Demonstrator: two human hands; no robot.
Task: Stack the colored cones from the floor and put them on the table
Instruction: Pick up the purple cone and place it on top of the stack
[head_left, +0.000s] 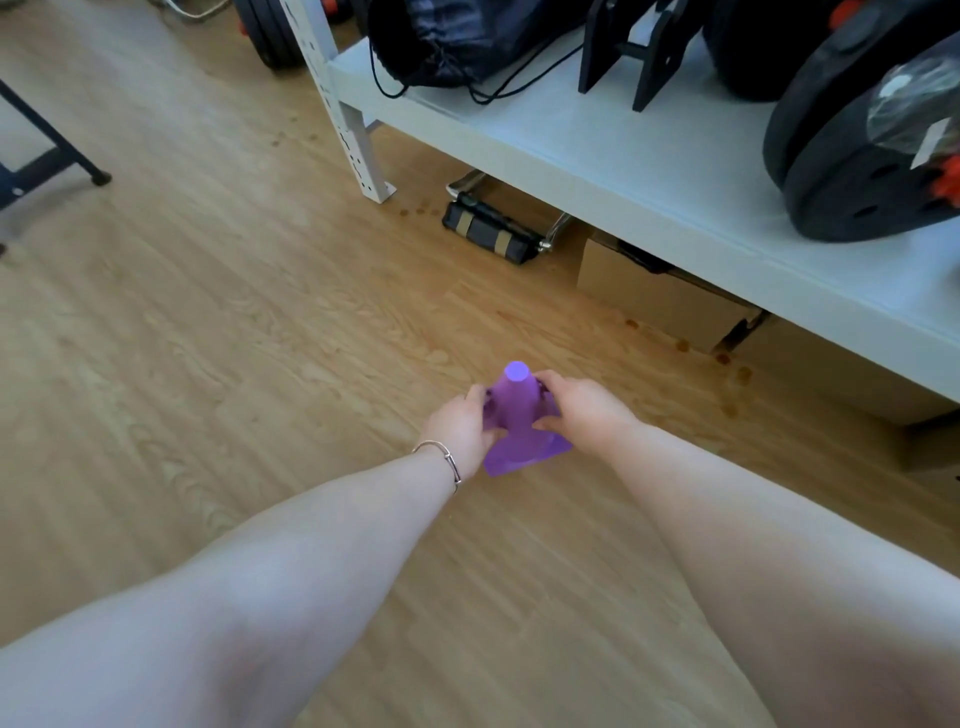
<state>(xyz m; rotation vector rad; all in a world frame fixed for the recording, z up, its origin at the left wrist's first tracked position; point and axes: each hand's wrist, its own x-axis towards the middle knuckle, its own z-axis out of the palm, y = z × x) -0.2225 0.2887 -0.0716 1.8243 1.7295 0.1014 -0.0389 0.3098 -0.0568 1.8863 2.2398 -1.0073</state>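
From the head camera, I'm looking down at my two arms reaching out over the wooden floor. My left hand is closing on the left side of the purple cone, fingers wrapped round its lower body, and my right hand is gripping the other side, thumb pressing near the base flange. So both hands are holding the same thing, neither spread wide. The cone is pointing tip-up, tilted slightly away from me, its square base showing below my hands and sitting on or just off the floor; I can't tell which. Whether other cones are nested underneath it, I can't tell either: only purple is showing.

I'm seeing no other colored cones anywhere on the floor in this view. My guess is the gathering is mostly done, or the rest are lying out of frame. What's clearly left is the lift and the carry. To my right a pale grey shelf is running along, loaded with black weight plates and a dark drawstring bag, with cardboard boxes tucked beneath. No table for the cones is showing, so I'm judging the placing step is not yet done.
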